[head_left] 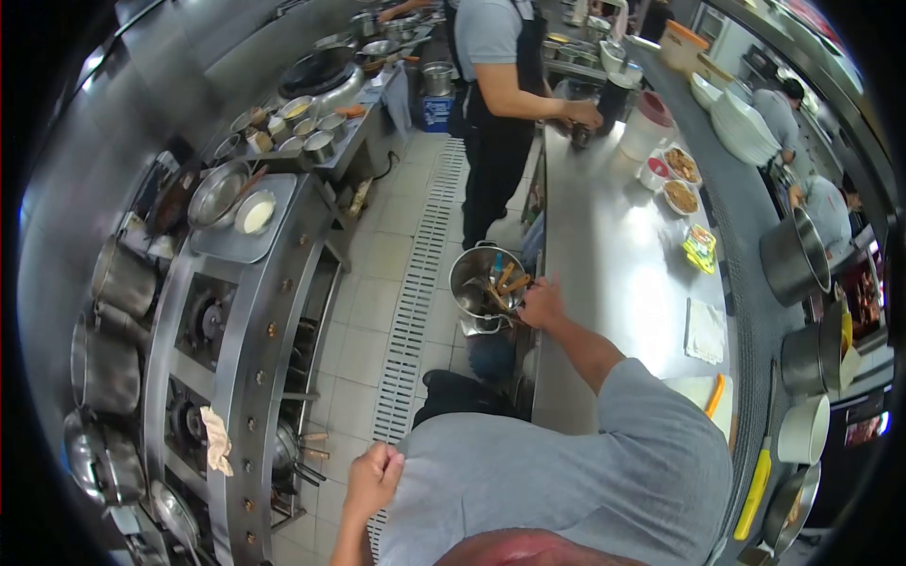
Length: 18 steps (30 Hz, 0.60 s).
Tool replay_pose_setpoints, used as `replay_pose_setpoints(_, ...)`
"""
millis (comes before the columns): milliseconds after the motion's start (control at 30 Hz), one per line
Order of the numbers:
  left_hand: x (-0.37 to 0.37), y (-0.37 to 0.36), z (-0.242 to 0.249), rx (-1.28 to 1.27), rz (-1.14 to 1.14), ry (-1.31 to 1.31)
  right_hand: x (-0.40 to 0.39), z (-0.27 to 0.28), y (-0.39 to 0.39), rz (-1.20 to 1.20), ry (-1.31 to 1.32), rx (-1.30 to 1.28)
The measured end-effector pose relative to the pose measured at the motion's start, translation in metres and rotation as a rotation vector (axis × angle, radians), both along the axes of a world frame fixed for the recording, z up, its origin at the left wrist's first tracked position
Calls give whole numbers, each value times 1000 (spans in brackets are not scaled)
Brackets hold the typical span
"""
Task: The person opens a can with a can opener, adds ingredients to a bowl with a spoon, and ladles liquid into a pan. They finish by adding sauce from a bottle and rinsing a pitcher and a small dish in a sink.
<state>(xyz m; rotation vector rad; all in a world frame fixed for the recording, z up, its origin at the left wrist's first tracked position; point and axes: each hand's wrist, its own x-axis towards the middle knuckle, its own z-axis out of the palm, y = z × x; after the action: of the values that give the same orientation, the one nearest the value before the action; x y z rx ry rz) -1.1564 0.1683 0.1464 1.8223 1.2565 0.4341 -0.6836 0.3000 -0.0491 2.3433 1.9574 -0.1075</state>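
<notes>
A metal pot (460,263) stands low beside the counter with several utensils in it. Their wooden handles (511,280) and one blue handle (496,266) lean against the inside. My right hand (542,304) is at the pot's right rim, by the counter edge, with its fingers curled; whatever they grip is hidden. Down by my side, my left hand (374,480) is closed in a loose fist, with nothing visible in it, next to my grey shirt (510,472).
A person in a dark apron (491,85) stands ahead at the steel counter (604,245). Food bowls (680,197), a yellow packet (699,249) and a folded cloth (704,330) lie on it. Left is a stove (247,311) with a tray (233,247); a floor drain (415,292) runs between.
</notes>
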Motion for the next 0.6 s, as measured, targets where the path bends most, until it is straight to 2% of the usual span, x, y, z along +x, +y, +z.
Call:
replay_pose_setpoints(100, -22, -9, -23, -179, 62, 47, 5, -18, 6, 16, 39, -11)
replay_pose_setpoints(133, -29, -17, -28, -223, 89, 73, 0, -9, 6, 16, 26, -7)
replay_pose_setpoints(233, -42, -39, -31, -263, 110, 93, -6, 3, 2, 60, 28, 48)
replay_pose_setpoints(300, -54, -58, -46, -278, 130, 91, -7, 0, 5, 58, -57, -24)
replay_pose_setpoints(367, -57, -70, -47, -314, 177, 67, -9, 5, 7, 49, -19, -77)
replay_pose_setpoints(600, -44, -81, -80, -200, 359, 133, -14, -1, 7, 64, -32, -60)
